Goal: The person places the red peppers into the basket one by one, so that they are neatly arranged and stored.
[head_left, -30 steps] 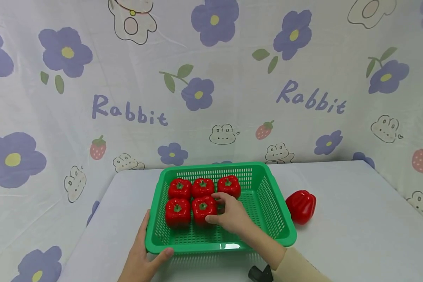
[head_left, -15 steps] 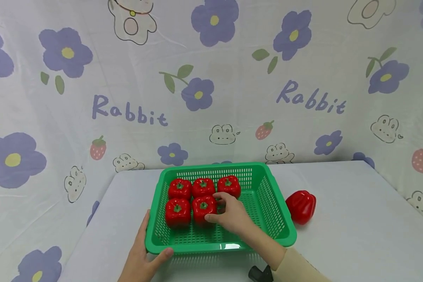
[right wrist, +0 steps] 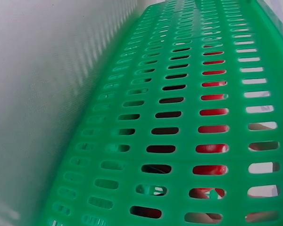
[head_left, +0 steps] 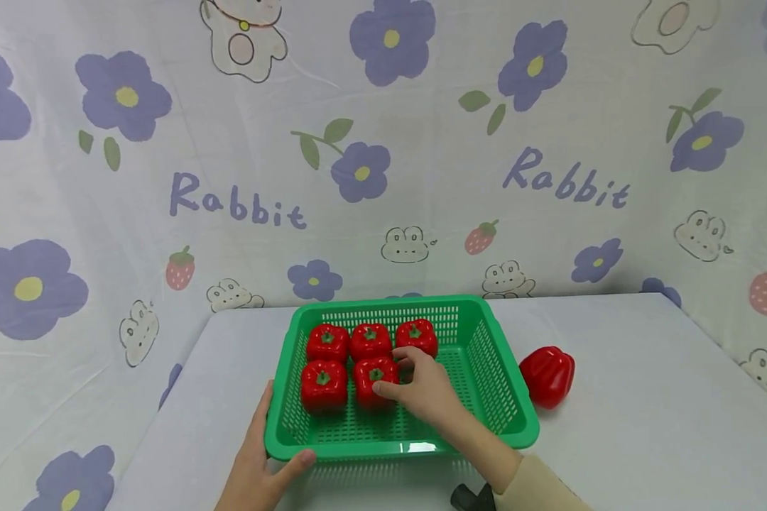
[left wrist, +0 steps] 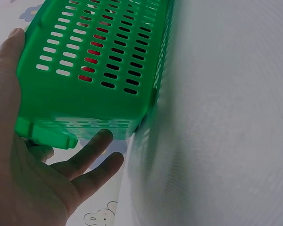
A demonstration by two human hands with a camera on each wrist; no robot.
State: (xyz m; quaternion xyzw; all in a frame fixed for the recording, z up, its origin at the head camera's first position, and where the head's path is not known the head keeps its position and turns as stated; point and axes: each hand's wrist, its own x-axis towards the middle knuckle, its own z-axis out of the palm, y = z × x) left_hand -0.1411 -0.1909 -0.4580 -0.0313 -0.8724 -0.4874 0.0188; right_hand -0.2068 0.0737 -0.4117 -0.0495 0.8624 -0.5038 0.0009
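A green plastic basket (head_left: 351, 451) sits on the white table, with several glossy red bell peppers inside. My left hand (head_left: 256, 461) holds its near left corner; in the left wrist view the thumb lies along the front side and two fingers (left wrist: 92, 153) stretch past the left side. Inside the basket, my right hand (head_left: 425, 390) grips the front middle bell pepper (head_left: 369, 399) from its right, thumb at the front. That pepper stands upright beside the front left pepper (head_left: 323, 390). The right wrist view shows mostly slotted basket wall (right wrist: 179, 127); the right hand's fingers are hidden there.
Another red bell pepper (head_left: 547, 377) lies on its side on the table, right of the basket. Three peppers form the back row, including the back right one (head_left: 417, 333). A black object (head_left: 469, 498) shows by the right sleeve. A patterned cloth (head_left: 383, 156) hangs behind.
The front middle pepper has shifted slightly right with my right hand, widening the gap to the front left pepper. The left hand and the basket hold their place.
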